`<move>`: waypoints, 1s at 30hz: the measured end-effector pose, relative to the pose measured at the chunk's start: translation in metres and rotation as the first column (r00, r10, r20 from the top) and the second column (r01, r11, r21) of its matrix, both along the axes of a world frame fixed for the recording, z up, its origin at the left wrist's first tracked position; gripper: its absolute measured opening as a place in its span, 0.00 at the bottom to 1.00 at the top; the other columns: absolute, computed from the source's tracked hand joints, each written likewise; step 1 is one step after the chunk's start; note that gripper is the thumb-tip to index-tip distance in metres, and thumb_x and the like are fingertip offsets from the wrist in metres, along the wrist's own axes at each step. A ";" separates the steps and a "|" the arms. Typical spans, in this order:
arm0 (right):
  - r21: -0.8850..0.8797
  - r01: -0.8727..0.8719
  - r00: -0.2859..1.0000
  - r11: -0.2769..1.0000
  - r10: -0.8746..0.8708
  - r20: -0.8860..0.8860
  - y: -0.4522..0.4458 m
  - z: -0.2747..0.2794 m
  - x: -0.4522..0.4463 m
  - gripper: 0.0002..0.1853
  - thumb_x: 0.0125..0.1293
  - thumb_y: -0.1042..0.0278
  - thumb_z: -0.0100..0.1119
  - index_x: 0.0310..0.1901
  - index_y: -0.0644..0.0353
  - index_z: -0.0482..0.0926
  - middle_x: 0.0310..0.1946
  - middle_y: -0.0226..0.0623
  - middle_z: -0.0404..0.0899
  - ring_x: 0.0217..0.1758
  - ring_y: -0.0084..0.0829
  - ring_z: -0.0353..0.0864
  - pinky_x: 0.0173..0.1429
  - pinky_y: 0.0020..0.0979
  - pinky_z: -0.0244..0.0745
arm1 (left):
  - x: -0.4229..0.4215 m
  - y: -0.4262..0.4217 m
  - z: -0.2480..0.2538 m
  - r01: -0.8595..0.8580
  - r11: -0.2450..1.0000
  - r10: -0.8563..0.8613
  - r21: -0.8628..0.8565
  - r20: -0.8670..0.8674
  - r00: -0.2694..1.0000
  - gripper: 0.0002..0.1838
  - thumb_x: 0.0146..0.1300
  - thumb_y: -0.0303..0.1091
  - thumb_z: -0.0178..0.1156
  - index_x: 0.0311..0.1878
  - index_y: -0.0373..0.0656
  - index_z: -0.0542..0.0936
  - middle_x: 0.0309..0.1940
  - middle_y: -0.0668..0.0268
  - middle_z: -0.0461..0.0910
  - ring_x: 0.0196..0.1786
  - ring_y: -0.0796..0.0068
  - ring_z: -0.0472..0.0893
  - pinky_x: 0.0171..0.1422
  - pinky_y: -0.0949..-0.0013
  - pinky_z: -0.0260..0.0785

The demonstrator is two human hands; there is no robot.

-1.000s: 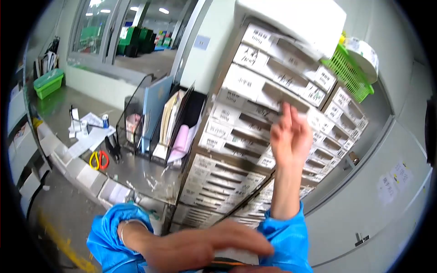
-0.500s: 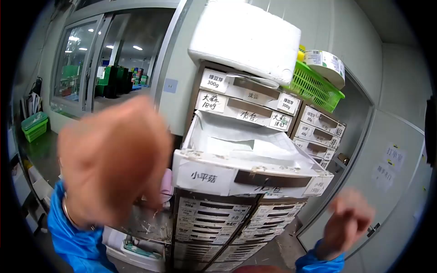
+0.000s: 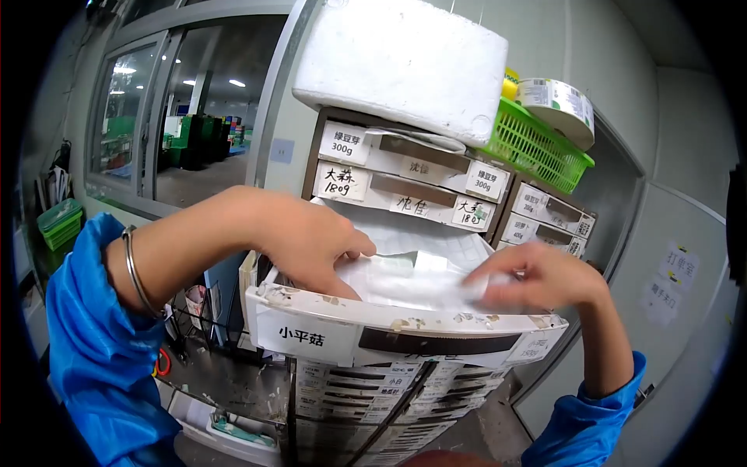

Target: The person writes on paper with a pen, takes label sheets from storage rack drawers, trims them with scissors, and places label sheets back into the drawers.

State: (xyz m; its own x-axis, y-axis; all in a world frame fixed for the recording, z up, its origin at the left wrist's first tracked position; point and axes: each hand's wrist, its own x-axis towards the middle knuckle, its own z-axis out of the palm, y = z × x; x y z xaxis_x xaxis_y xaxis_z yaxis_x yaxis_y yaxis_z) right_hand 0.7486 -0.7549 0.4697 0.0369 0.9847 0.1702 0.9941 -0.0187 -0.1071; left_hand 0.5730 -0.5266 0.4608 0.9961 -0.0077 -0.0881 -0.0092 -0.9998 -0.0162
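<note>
An open white drawer [image 3: 311,300] with a handwritten-style paper label on its front stands pulled out before me. Inside it lie white sheets [image 3: 405,289], some of them glossy. My left hand [image 3: 315,241] reaches over the drawer's left side, thumb and fingers apart at the left edge of the sheets. From the right, my right hand [image 3: 537,276] comes in low over the same sheets. Its fingertips are smeared by motion, so whether they pinch a sheet is unclear.
A white foam box [image 3: 405,66] sits on top of the drawer cabinet. Beside it a green basket [image 3: 537,144] holds a large roll of labels [image 3: 556,109]. More labelled drawers [image 3: 350,389] are stacked below. A sliding window [image 3: 206,117] is at the left.
Both hands have moved from in front of the cabinet into the open drawer, the left going right and the right going up and left. The drawer now appears closer.
</note>
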 end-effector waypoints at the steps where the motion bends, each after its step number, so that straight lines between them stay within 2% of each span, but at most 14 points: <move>1: 0.034 0.196 0.975 0.980 -0.192 -0.109 -0.006 0.004 -0.004 0.16 0.59 0.56 0.60 0.41 0.60 0.78 0.35 0.39 0.76 0.39 0.26 0.74 0.41 0.28 0.69 | -0.001 0.001 -0.001 0.024 0.999 -0.024 -0.025 0.025 0.999 0.37 0.54 0.52 0.61 0.61 0.35 0.65 0.51 0.48 0.73 0.50 0.56 0.76 0.53 0.65 0.68; 2: 0.046 0.389 0.902 0.920 -0.370 -0.221 -0.007 0.005 -0.010 0.15 0.59 0.57 0.60 0.37 0.61 0.79 0.29 0.36 0.77 0.34 0.24 0.73 0.38 0.27 0.68 | -0.003 0.002 -0.002 0.050 0.998 -0.047 -0.049 0.049 0.998 0.36 0.55 0.51 0.61 0.60 0.35 0.67 0.49 0.48 0.75 0.49 0.56 0.77 0.52 0.65 0.68; 3: 0.253 0.380 0.911 0.890 -0.313 -0.269 -0.004 -0.002 -0.005 0.15 0.61 0.57 0.58 0.30 0.63 0.77 0.20 0.28 0.71 0.25 0.19 0.68 0.32 0.24 0.63 | -0.005 0.001 -0.003 0.076 0.995 -0.070 -0.072 0.075 0.995 0.34 0.55 0.51 0.61 0.59 0.36 0.68 0.47 0.49 0.76 0.47 0.56 0.78 0.51 0.65 0.68; 7: 0.696 0.226 0.970 0.682 -0.092 -0.225 0.017 -0.007 0.019 0.17 0.62 0.57 0.53 0.30 0.66 0.77 0.21 0.30 0.73 0.26 0.19 0.69 0.31 0.24 0.64 | -0.014 -0.005 -0.001 0.058 0.982 -0.035 -0.177 0.126 0.991 0.32 0.56 0.50 0.60 0.56 0.35 0.71 0.47 0.49 0.76 0.47 0.56 0.77 0.51 0.66 0.69; 9: 0.727 0.240 0.965 0.643 -0.076 -0.252 0.021 -0.007 0.017 0.16 0.61 0.59 0.54 0.31 0.67 0.77 0.22 0.31 0.73 0.27 0.19 0.69 0.32 0.24 0.64 | -0.015 -0.001 -0.003 0.063 0.971 -0.021 -0.233 0.180 0.983 0.32 0.55 0.51 0.60 0.57 0.35 0.70 0.47 0.50 0.76 0.46 0.56 0.78 0.51 0.66 0.69; 13: 0.777 0.247 0.967 0.579 -0.091 -0.240 0.031 -0.009 0.025 0.15 0.60 0.61 0.56 0.32 0.68 0.76 0.22 0.31 0.73 0.27 0.19 0.68 0.32 0.25 0.64 | 0.002 0.000 -0.005 0.024 0.999 -0.026 0.023 0.057 0.998 0.33 0.56 0.53 0.60 0.56 0.36 0.71 0.46 0.51 0.77 0.45 0.59 0.78 0.50 0.66 0.69; 16: 0.883 0.063 0.997 0.465 0.015 -0.079 0.044 -0.012 0.020 0.15 0.59 0.61 0.58 0.32 0.68 0.75 0.20 0.31 0.72 0.24 0.21 0.65 0.29 0.28 0.63 | 0.003 -0.007 0.003 0.035 0.999 -0.034 0.032 -0.022 0.999 0.29 0.59 0.51 0.57 0.54 0.36 0.72 0.44 0.51 0.77 0.44 0.58 0.78 0.49 0.65 0.70; 18: 0.854 -0.059 0.974 0.516 -0.159 0.164 0.039 -0.008 0.017 0.15 0.59 0.60 0.59 0.33 0.68 0.74 0.20 0.30 0.71 0.23 0.23 0.66 0.28 0.29 0.63 | -0.003 -0.015 0.008 0.092 0.996 -0.092 -0.003 -0.074 0.993 0.25 0.61 0.49 0.55 0.51 0.36 0.73 0.42 0.50 0.77 0.44 0.57 0.77 0.48 0.63 0.70; 19: 0.827 -0.112 0.930 0.551 -0.236 0.283 0.036 -0.006 0.016 0.15 0.59 0.60 0.59 0.33 0.68 0.74 0.19 0.30 0.71 0.22 0.24 0.66 0.28 0.30 0.64 | -0.003 -0.015 0.006 0.142 0.988 -0.143 0.052 0.013 0.990 0.23 0.61 0.47 0.55 0.49 0.37 0.74 0.41 0.51 0.78 0.42 0.56 0.78 0.47 0.63 0.70; 22: 0.631 0.210 0.953 0.747 -0.300 0.039 0.027 0.001 0.004 0.16 0.60 0.59 0.59 0.35 0.67 0.75 0.22 0.33 0.72 0.24 0.25 0.71 0.30 0.29 0.67 | -0.006 -0.017 -0.001 0.211 0.946 -0.266 0.244 0.221 0.938 0.17 0.61 0.43 0.55 0.43 0.38 0.77 0.34 0.54 0.79 0.37 0.56 0.78 0.41 0.63 0.71; 24: 0.503 0.351 0.936 0.790 -0.312 -0.164 0.023 0.008 -0.017 0.19 0.60 0.57 0.59 0.39 0.68 0.75 0.23 0.33 0.72 0.26 0.24 0.73 0.31 0.28 0.69 | -0.007 -0.024 0.001 0.176 0.903 -0.305 0.392 0.299 0.904 0.15 0.59 0.42 0.57 0.37 0.38 0.79 0.28 0.57 0.80 0.32 0.56 0.79 0.37 0.64 0.71; 27: 0.419 0.394 0.905 0.818 -0.267 -0.330 0.017 0.008 -0.021 0.25 0.59 0.54 0.59 0.47 0.70 0.72 0.27 0.38 0.75 0.29 0.23 0.75 0.33 0.27 0.71 | -0.002 -0.021 0.001 0.264 0.929 -0.368 0.260 0.563 0.740 0.12 0.54 0.38 0.62 0.31 0.37 0.81 0.20 0.59 0.79 0.25 0.60 0.78 0.30 0.66 0.70; 28: 0.417 0.384 0.902 0.824 -0.237 -0.362 0.015 0.007 -0.020 0.27 0.59 0.53 0.60 0.50 0.70 0.71 0.30 0.40 0.76 0.30 0.23 0.75 0.34 0.26 0.71 | -0.002 -0.018 0.005 0.311 0.950 -0.268 0.029 0.588 0.763 0.11 0.51 0.37 0.66 0.29 0.38 0.83 0.18 0.61 0.79 0.21 0.68 0.78 0.28 0.70 0.69; 30: 0.454 0.306 0.913 0.837 -0.123 -0.389 0.011 0.006 -0.021 0.32 0.58 0.54 0.61 0.56 0.71 0.64 0.38 0.46 0.75 0.32 0.27 0.77 0.38 0.27 0.72 | -0.007 -0.021 0.016 0.099 0.967 0.003 -0.236 0.398 0.917 0.12 0.49 0.38 0.68 0.30 0.38 0.84 0.18 0.64 0.79 0.20 0.77 0.75 0.27 0.74 0.66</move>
